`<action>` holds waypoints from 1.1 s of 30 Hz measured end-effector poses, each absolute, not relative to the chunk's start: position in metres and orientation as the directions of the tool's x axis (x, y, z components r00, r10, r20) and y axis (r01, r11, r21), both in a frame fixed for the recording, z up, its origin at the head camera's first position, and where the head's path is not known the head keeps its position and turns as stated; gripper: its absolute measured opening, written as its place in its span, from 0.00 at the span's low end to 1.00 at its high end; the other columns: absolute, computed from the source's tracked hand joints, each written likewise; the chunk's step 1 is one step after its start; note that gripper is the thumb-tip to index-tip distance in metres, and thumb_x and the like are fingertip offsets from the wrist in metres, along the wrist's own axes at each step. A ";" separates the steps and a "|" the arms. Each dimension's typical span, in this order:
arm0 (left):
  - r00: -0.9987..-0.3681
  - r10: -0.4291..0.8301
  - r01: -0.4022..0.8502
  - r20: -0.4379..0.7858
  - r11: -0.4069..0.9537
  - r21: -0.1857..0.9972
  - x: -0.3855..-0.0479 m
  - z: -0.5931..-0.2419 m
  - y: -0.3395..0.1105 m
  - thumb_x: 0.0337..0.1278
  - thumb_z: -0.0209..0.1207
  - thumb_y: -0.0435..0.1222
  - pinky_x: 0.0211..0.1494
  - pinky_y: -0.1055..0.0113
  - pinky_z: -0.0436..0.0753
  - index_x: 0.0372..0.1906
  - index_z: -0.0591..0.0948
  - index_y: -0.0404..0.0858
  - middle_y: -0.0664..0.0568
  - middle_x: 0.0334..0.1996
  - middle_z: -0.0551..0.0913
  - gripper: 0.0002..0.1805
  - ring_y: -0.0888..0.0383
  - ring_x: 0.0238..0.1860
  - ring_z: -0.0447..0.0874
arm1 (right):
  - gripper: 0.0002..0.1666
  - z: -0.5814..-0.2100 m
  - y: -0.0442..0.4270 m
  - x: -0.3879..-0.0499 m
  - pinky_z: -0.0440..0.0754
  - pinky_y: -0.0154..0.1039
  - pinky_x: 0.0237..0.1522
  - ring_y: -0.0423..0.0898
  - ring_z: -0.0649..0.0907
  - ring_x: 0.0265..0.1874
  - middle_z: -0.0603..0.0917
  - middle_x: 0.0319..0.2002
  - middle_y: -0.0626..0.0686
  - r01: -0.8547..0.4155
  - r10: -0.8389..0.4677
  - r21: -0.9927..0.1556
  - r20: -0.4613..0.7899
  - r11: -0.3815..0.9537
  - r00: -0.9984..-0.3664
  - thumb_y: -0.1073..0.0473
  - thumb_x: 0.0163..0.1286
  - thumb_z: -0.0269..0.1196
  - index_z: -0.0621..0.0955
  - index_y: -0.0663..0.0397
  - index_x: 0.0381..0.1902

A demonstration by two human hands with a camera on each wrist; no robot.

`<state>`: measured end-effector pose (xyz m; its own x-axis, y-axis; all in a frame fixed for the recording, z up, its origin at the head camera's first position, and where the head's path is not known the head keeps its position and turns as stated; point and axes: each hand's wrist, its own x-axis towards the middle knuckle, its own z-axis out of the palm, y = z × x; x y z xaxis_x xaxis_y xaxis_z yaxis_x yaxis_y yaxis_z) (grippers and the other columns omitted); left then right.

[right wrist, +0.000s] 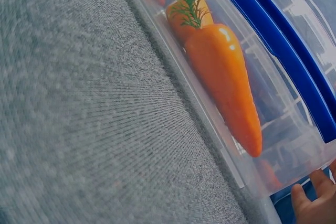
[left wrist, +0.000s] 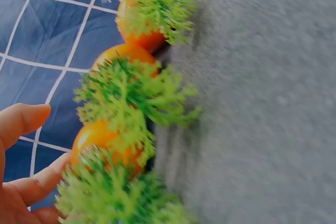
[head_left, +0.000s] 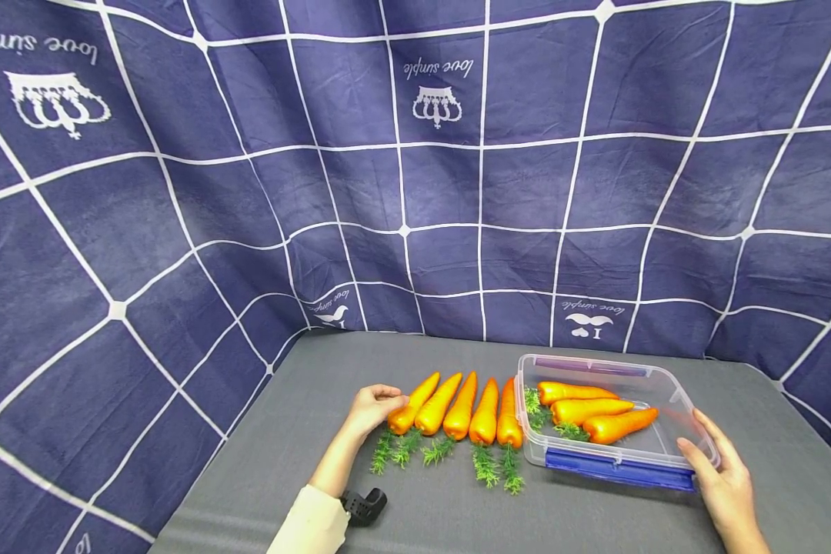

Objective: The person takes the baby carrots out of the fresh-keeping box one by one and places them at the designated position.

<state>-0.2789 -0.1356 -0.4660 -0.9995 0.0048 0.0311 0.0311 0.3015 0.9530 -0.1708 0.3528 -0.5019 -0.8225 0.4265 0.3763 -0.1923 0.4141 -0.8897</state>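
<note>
Several orange toy carrots with green leafy tops lie side by side on the grey table, tips pointing away. At the leftmost carrot, my left hand touches its side; the left wrist view shows thumb and fingers apart, with a finger against a carrot. To the right stands a clear plastic container with blue clips, holding three carrots. My right hand grips its right end, thumb over the rim and fingers along the outside. In the right wrist view, fingers meet the container's end wall.
A black strap-like device sits by the left wrist. Dark blue cloth with white grid lines hangs behind and to the left of the grey table. The container's left wall is close beside the rightmost loose carrot.
</note>
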 end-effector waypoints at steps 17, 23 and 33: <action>-0.990 0.102 0.112 0.092 0.205 0.972 -0.287 -0.439 -0.093 0.51 0.67 0.32 0.44 0.57 0.82 0.45 0.82 0.22 0.40 0.37 0.86 0.19 0.51 0.38 0.84 | 0.35 -0.502 0.353 -0.171 0.57 0.13 0.53 0.22 0.66 0.57 0.69 0.53 0.19 -0.191 0.424 -0.893 0.371 0.408 -0.826 0.63 0.71 0.59 0.65 0.41 0.74; -0.984 0.164 0.102 0.073 0.177 0.979 -0.288 -0.432 -0.071 0.52 0.67 0.34 0.45 0.55 0.81 0.45 0.83 0.25 0.44 0.36 0.86 0.18 0.51 0.39 0.84 | 0.35 -0.502 0.353 -0.171 0.58 0.14 0.54 0.22 0.66 0.57 0.69 0.54 0.19 -0.192 0.423 -0.893 0.371 0.408 -0.827 0.65 0.71 0.59 0.65 0.42 0.74; -0.955 0.266 0.157 0.128 0.091 0.983 -0.288 -0.420 -0.029 0.54 0.65 0.31 0.51 0.52 0.80 0.45 0.82 0.23 0.43 0.37 0.86 0.16 0.56 0.36 0.83 | 0.36 -0.502 0.354 -0.172 0.57 0.14 0.53 0.20 0.66 0.55 0.69 0.51 0.16 -0.183 0.430 -0.896 0.363 0.405 -0.827 0.64 0.71 0.59 0.65 0.41 0.74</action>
